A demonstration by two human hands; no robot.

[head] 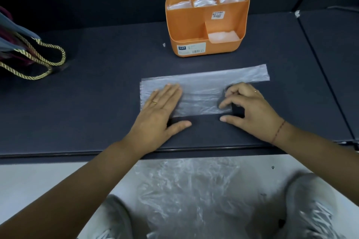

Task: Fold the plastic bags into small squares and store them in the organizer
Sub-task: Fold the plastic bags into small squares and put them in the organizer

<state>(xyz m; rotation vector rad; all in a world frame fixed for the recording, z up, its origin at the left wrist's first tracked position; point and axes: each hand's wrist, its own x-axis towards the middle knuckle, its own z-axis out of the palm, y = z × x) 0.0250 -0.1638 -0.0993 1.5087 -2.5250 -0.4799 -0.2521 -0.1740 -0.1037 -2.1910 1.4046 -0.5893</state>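
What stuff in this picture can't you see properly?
- Head view: the writing on the orange organizer's labels is too small to read.
- How many folded bags sit in its compartments: the walls hide them.
- The plastic bag partly lies under the left hand and right hand.
- The bag with rope handles is cut off by the left edge.

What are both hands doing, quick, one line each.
Left hand: open, flat, palm down on the plastic bag.
Right hand: open, fingers curled, fingertips on the bag's right part; not gripping anything.
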